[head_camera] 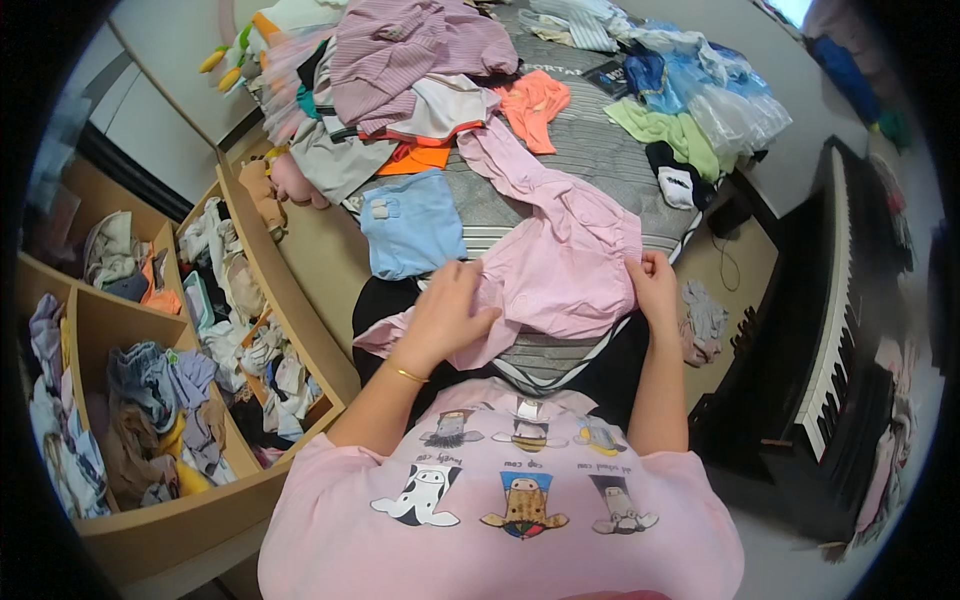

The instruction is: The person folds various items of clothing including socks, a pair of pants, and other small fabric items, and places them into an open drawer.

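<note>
A pink long-sleeved garment (562,262) lies spread over the near edge of the striped grey bed cover (480,202). My right hand (652,281) pinches its gathered edge at the right between thumb and fingers. My left hand (454,311) rests over the garment's left part, fingers bent and thumb apart; whether it grips the cloth cannot be told. A folded light blue garment (412,225) lies just beyond my left hand. Farther off is an orange garment (534,109), beside a pile topped by a mauve striped garment (409,56).
Open wooden drawers (277,281) filled with clothes stand at the left. A piano keyboard (832,375) runs along the right side. Blue clothes (697,75), a green cloth (660,131) and a white sock (675,187) lie at the bed's far right. Crumpled clothes (705,319) are on the floor.
</note>
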Action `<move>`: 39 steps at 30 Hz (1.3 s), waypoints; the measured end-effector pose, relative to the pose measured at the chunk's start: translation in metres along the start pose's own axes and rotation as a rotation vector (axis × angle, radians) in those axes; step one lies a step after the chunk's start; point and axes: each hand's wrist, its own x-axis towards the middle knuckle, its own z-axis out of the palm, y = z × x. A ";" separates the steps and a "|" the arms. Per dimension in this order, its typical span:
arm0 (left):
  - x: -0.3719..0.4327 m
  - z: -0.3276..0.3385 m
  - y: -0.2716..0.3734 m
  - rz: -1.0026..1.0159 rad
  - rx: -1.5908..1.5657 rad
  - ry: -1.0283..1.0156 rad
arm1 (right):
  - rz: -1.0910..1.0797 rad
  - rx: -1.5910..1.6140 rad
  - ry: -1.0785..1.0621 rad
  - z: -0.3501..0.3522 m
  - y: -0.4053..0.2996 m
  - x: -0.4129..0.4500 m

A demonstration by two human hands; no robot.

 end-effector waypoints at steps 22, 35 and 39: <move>0.194 0.021 -0.005 0.393 0.389 0.341 | 0.341 0.573 0.034 -0.095 0.059 -0.032; 0.072 -0.118 -0.075 -0.261 -0.965 0.759 | 0.179 0.951 0.245 -0.118 0.087 -0.036; -0.049 -0.104 -0.165 -0.542 -0.538 0.466 | 0.274 0.913 -0.025 -0.099 0.122 -0.009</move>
